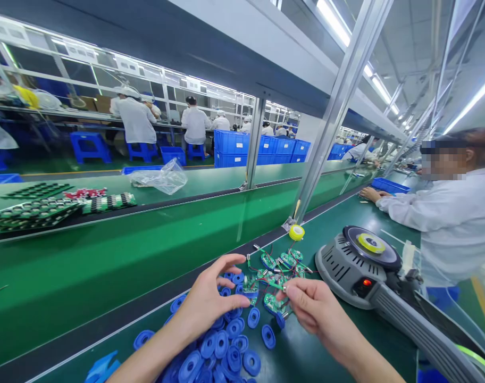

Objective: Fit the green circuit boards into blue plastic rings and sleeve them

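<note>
My left hand (210,292) is open, thumb and fingers curved apart beside a small green circuit board (250,290); I cannot tell whether the thumb touches it. Pinched between the thumb and fingers of my right hand (312,306) is the end of a thin green strip (273,284) with a metal tip. Just beyond lie several green circuit boards (292,256) with red and black wires and similar strips. Below and between my hands is a pile of blue oval rings (234,359), a few lying loose at its right side.
A grey round machine (350,266) with a lit red switch stands at right. Yellow tape (297,232) sits by the metal post (322,117). Behind the green divider (178,229) are stacked boards (35,210) and a plastic bag (162,175). A co-worker (458,213) sits at right.
</note>
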Motion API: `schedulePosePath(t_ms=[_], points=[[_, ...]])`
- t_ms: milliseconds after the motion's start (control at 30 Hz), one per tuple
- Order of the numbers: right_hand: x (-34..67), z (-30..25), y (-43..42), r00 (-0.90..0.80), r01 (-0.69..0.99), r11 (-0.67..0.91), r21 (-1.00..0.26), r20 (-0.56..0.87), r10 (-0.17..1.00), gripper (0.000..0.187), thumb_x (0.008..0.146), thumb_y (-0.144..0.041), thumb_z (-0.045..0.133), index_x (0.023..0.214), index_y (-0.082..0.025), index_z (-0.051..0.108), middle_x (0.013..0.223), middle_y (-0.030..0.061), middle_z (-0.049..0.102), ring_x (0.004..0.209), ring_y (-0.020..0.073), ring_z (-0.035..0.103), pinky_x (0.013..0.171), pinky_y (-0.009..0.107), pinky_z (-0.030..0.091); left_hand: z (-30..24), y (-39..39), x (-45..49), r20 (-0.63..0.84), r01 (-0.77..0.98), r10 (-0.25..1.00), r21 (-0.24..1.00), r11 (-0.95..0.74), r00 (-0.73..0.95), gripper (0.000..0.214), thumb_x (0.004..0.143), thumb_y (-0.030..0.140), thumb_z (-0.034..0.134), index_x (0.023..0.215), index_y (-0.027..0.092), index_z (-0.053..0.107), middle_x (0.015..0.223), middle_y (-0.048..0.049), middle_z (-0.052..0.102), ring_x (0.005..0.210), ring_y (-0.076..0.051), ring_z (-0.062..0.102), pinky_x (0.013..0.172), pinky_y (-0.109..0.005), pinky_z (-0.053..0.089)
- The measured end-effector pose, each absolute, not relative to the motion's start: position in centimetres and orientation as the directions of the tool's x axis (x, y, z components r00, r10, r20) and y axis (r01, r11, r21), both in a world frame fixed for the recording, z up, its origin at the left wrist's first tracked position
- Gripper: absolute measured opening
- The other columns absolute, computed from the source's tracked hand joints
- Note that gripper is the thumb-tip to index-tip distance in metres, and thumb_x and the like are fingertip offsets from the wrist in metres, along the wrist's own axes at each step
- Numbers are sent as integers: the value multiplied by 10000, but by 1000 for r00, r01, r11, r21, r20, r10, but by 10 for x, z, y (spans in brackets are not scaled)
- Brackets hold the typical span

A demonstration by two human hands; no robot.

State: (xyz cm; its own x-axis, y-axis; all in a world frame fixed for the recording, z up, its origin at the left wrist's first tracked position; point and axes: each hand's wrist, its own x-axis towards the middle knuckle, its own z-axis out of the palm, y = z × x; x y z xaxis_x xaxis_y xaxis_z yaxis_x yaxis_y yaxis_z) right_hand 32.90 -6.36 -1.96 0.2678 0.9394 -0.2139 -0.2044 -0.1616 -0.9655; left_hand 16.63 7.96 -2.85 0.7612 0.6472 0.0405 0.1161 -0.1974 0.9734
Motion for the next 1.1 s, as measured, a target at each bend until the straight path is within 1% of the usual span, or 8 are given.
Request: schedulePosePath(t_ms=[167, 333, 433, 600, 733, 933, 1000, 1100], points=[[357, -16, -42, 411, -217, -77, -973, -163, 897, 374, 714, -472, 649, 736, -102, 593, 378, -128, 243, 344, 7, 95, 328, 180, 46, -30, 83, 161, 4, 177, 670, 963, -202, 743, 410, 641, 219, 681, 1032, 198, 560, 977, -50, 558, 746, -164, 542, 767, -368, 459], [385, -20, -11, 474, -237, 11, -971, -106, 874, 340, 706, -427, 668, 769, -106, 573, 386, -136, 255, 337, 3, 97, 303, 154, 62, -26, 80, 159, 47, 143, 657, 962, -233, 753, 283, 662, 209, 645, 940, 193, 599, 991, -64, 578, 894, -205, 547, 725, -317, 484], [399, -27, 13, 527, -262, 53, -964, -97, 844, 258, 801, -373, 589, 802, -117, 557, 411, -138, 247, 321, 7, 122, 286, 137, 100, -24, 78, 158, 65, 129, 645, 960, -249, 762, 234, 670, 207, 629, 903, 204, 615, 997, -62, 592, 937, -219, 544, 701, -309, 498], [415, -53, 41, 590, -282, 17, -959, -159, 791, 191, 901, -289, 476, 844, -117, 536, 556, -89, 424, 337, 2, 288, 287, 121, 230, -25, 80, 146, 65, 156, 645, 947, -280, 761, 186, 708, 218, 594, 892, 209, 625, 1004, -50, 604, 906, -209, 558, 701, -304, 488], [416, -73, 41, 545, -314, -94, -945, -260, 797, 168, 889, -266, 499, 834, -113, 542, 593, -73, 469, 367, 8, 355, 306, 118, 284, -30, 80, 124, 42, 214, 657, 928, -304, 752, 161, 722, 212, 587, 879, 210, 627, 978, -36, 610, 866, -190, 572, 667, -272, 486], [406, -63, 32, 466, -339, -60, -939, -223, 856, 186, 894, -278, 482, 799, -125, 527, 469, -123, 294, 311, 1, 167, 273, 127, 136, -38, 93, 87, 43, 356, 731, 853, -382, 681, 150, 736, 232, 564, 867, 222, 638, 937, -23, 641, 796, -178, 598, 678, -264, 486], [395, -52, 31, 391, -338, -63, -939, -201, 898, 168, 829, -289, 565, 808, -123, 547, 431, -132, 244, 322, 6, 133, 286, 131, 107, -41, 107, 72, 73, 435, 785, 799, -415, 615, 142, 755, 266, 543, 856, 227, 635, 892, -23, 654, 800, -191, 603, 701, -277, 472], [371, -41, 29, 257, -316, -116, -942, -203, 945, 276, 682, -322, 696, 816, -109, 582, 403, -132, 249, 344, 6, 111, 306, 143, 75, -47, 134, 46, 120, 574, 862, 700, -426, 493, 157, 773, 309, 505, 829, 230, 628, 838, -30, 673, 811, -213, 610, 717, -290, 452]])
